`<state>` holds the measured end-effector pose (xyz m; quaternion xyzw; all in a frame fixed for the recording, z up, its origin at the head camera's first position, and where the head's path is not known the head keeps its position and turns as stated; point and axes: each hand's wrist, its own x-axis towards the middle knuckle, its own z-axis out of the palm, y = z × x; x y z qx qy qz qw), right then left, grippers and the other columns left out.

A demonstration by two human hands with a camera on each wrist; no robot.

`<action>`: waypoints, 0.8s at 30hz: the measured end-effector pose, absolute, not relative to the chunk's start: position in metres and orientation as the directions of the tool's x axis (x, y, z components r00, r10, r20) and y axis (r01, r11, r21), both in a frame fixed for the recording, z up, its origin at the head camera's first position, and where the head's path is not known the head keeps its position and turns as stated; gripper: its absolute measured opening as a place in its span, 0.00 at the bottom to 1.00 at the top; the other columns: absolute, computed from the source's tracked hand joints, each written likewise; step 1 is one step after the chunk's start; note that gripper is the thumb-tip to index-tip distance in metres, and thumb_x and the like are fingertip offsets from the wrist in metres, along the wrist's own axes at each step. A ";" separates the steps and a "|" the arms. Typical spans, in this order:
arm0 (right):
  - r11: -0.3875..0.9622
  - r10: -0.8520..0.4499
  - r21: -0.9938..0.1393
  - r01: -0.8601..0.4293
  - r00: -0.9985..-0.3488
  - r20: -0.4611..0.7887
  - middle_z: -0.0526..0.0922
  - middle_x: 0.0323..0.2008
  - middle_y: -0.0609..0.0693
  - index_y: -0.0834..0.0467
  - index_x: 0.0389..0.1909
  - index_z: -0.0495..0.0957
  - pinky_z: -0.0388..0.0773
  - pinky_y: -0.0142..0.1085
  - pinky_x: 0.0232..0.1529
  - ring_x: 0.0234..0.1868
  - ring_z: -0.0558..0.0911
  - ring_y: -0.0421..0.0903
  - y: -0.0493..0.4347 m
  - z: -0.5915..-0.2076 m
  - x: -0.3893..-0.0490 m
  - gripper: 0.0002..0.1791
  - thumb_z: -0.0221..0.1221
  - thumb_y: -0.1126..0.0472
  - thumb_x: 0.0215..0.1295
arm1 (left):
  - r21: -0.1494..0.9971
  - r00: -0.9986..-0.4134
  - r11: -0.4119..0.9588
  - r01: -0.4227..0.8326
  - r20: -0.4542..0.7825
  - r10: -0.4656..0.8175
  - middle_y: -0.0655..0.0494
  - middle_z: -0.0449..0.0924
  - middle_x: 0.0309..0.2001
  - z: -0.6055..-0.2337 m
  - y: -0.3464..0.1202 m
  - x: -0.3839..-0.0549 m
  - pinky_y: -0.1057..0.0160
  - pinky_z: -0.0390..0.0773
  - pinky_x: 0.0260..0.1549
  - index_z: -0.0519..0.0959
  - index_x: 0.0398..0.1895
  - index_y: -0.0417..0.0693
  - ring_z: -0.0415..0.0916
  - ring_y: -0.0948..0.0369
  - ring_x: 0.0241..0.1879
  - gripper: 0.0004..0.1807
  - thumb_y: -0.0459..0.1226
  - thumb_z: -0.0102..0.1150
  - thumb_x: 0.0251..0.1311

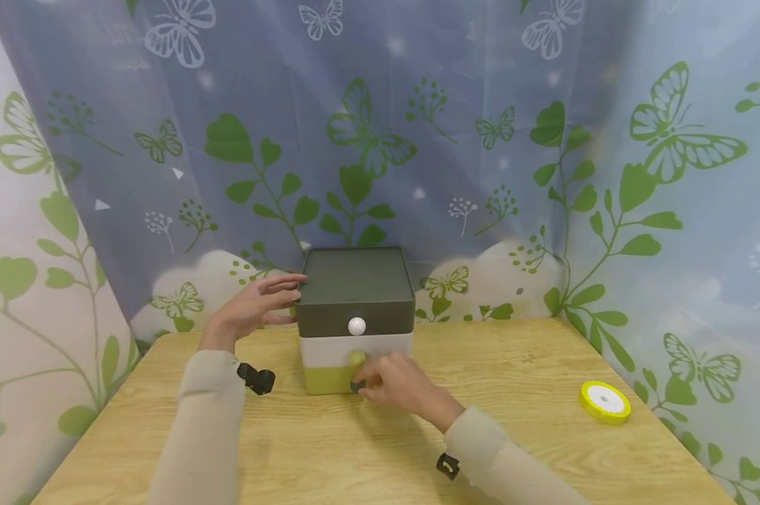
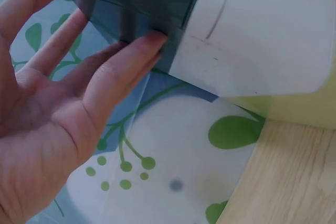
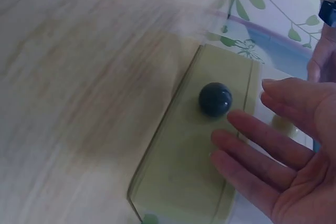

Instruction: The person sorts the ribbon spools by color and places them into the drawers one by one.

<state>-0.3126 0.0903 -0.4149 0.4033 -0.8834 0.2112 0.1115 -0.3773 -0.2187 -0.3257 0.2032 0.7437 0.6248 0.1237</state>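
Note:
A three-tier drawer box stands on the table: a dark green top drawer [image 1: 329,321] with a white knob [image 1: 357,326], a white middle drawer [image 1: 323,348] with a yellow-green knob [image 1: 356,357], and a yellow-green bottom drawer [image 3: 178,166] with a dark round knob [image 3: 215,99]. My left hand [image 1: 254,308] rests its spread fingertips against the left side of the dark top tier. In front of the bottom drawer, my right hand [image 3: 294,145] is beside the dark knob; the right wrist view shows its fingers loosely bent and not wrapped round the knob.
A yellow-rimmed roll with a white face [image 1: 605,402] lies at the right of the wooden table [image 1: 512,365]. Behind and beside the table hang curtains [image 1: 380,140] with leaves and butterflies; the box stands close to the back one.

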 end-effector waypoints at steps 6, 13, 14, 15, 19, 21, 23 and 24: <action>0.605 -0.618 -0.355 -0.713 -0.701 0.355 0.93 0.35 0.51 0.57 0.41 0.92 0.83 0.23 0.33 0.32 0.90 0.41 0.087 -0.424 -0.315 0.08 0.73 0.62 0.61 | 0.984 -0.882 0.128 0.124 0.051 0.468 0.41 0.50 0.82 -0.323 -0.220 -0.377 0.33 0.73 0.69 0.60 0.80 0.43 0.51 0.38 0.80 0.33 0.38 0.56 0.76; 0.629 -0.601 -0.371 -0.683 -0.730 0.325 0.92 0.34 0.52 0.58 0.43 0.91 0.71 0.20 0.24 0.22 0.70 0.30 0.083 -0.432 -0.320 0.10 0.73 0.61 0.61 | 0.983 -0.887 0.138 0.119 0.043 0.459 0.41 0.49 0.82 -0.325 -0.219 -0.377 0.39 0.82 0.62 0.60 0.80 0.44 0.49 0.37 0.80 0.33 0.38 0.56 0.76; 0.630 -0.597 -0.374 -0.681 -0.732 0.328 0.92 0.34 0.52 0.58 0.43 0.91 0.71 0.20 0.25 0.23 0.70 0.30 0.082 -0.433 -0.321 0.10 0.73 0.61 0.61 | 0.983 -0.889 0.137 0.118 0.043 0.456 0.41 0.50 0.82 -0.325 -0.219 -0.378 0.39 0.82 0.62 0.60 0.80 0.44 0.49 0.37 0.80 0.33 0.38 0.56 0.76; 0.628 -0.592 -0.382 -0.678 -0.735 0.332 0.92 0.35 0.52 0.58 0.43 0.91 0.71 0.20 0.24 0.22 0.70 0.30 0.082 -0.433 -0.322 0.10 0.73 0.61 0.61 | 0.984 -0.890 0.136 0.117 0.043 0.455 0.41 0.50 0.82 -0.326 -0.220 -0.378 0.40 0.82 0.62 0.60 0.80 0.43 0.50 0.37 0.80 0.33 0.38 0.56 0.76; 0.621 -0.563 -0.425 -0.658 -0.752 0.342 0.92 0.36 0.52 0.58 0.43 0.91 0.75 0.20 0.26 0.26 0.80 0.31 0.080 -0.438 -0.325 0.09 0.72 0.62 0.62 | 0.986 -0.894 0.131 0.108 0.038 0.447 0.41 0.50 0.82 -0.327 -0.220 -0.380 0.42 0.84 0.60 0.60 0.79 0.43 0.50 0.37 0.80 0.33 0.37 0.56 0.76; 0.616 -0.553 -0.448 -0.648 -0.761 0.340 0.92 0.37 0.52 0.59 0.43 0.91 0.76 0.19 0.26 0.27 0.83 0.33 0.079 -0.439 -0.327 0.09 0.72 0.62 0.63 | 0.986 -0.896 0.129 0.103 0.036 0.442 0.41 0.50 0.82 -0.328 -0.220 -0.381 0.43 0.84 0.60 0.60 0.80 0.43 0.50 0.38 0.80 0.33 0.37 0.57 0.76; 0.613 -0.553 -0.451 -0.649 -0.760 0.341 0.92 0.37 0.53 0.59 0.43 0.91 0.77 0.19 0.26 0.27 0.84 0.33 0.079 -0.441 -0.329 0.09 0.72 0.63 0.63 | 0.987 -0.898 0.127 0.101 0.035 0.439 0.41 0.49 0.82 -0.328 -0.220 -0.381 0.44 0.85 0.60 0.60 0.80 0.43 0.50 0.38 0.80 0.33 0.37 0.56 0.76; 0.613 -0.555 -0.448 -0.651 -0.758 0.342 0.92 0.37 0.53 0.60 0.42 0.91 0.77 0.19 0.26 0.27 0.83 0.33 0.079 -0.441 -0.330 0.08 0.72 0.64 0.62 | 0.987 -0.898 0.128 0.101 0.035 0.438 0.42 0.49 0.83 -0.328 -0.220 -0.381 0.44 0.85 0.60 0.60 0.80 0.44 0.50 0.38 0.80 0.33 0.37 0.56 0.76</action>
